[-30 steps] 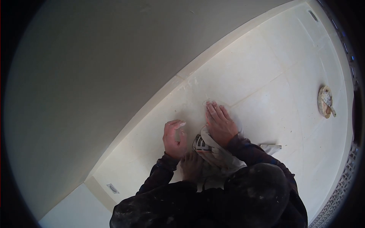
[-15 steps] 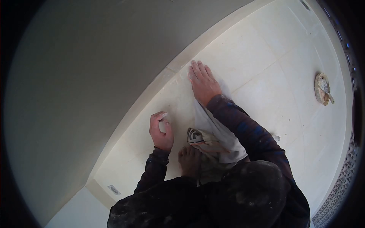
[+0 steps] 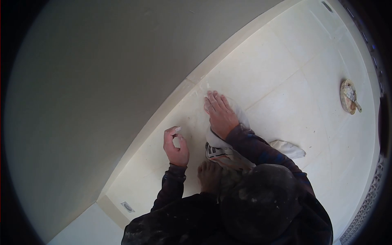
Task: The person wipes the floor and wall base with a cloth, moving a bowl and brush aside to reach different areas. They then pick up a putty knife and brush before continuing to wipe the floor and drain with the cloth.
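My right hand [image 3: 222, 115] lies flat with its fingers stretched out, pressing a white cloth [image 3: 245, 119] against the pale floor tiles. The cloth shows beside and below the palm, and a printed, striped part [image 3: 222, 154] is bunched near a bare foot [image 3: 209, 175]. Most of its middle is hidden under my right forearm. My left hand [image 3: 176, 148] hovers over or rests near the floor to the left, its fingers curved and a gap between thumb and fingers. White residue coats its fingertips, and nothing is held in it.
A grey wall with a tiled skirting [image 3: 163, 107] runs along the left. At the right stands a round bowl [image 3: 347, 98] of white paste with a scraper in it. A drain cover [image 3: 127, 207] sits at lower left, and a perforated block border [image 3: 367, 200] edges the right.
My right hand has drawn back toward my body with the cloth, which is more bunched now. A white flap of cloth shows right of my forearm. My left hand keeps its curved shape.
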`<move>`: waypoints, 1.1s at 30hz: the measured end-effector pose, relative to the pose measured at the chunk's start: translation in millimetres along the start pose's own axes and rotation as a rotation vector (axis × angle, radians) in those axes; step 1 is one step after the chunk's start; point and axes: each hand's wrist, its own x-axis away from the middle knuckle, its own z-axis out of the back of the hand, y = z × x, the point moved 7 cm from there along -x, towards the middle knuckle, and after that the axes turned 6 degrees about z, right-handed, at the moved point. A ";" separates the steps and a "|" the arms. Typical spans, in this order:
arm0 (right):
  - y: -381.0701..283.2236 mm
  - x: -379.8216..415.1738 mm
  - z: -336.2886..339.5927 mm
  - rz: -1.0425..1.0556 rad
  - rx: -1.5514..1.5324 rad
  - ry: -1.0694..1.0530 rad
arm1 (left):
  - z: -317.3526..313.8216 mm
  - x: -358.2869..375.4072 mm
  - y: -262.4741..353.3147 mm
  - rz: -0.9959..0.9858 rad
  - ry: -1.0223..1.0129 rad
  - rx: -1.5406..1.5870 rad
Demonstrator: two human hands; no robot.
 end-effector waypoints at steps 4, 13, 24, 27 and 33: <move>34.6 -4.1 18.5 -0.181 0.010 0.168 | 3.2 9.4 -16.1 0.005 0.012 -0.007; 18.4 -16.7 16.9 0.019 0.047 0.237 | -0.7 14.5 -19.2 0.125 -0.058 0.005; 31.5 -41.1 19.2 -0.006 0.051 0.217 | 6.4 8.4 -13.9 0.102 -0.046 -0.001; 31.7 -48.4 21.0 -0.098 0.047 0.170 | 12.1 7.8 -10.5 0.091 -0.014 -0.017; 32.0 -41.3 20.3 -0.035 0.023 0.186 | 15.1 8.9 -15.2 0.100 -0.025 -0.010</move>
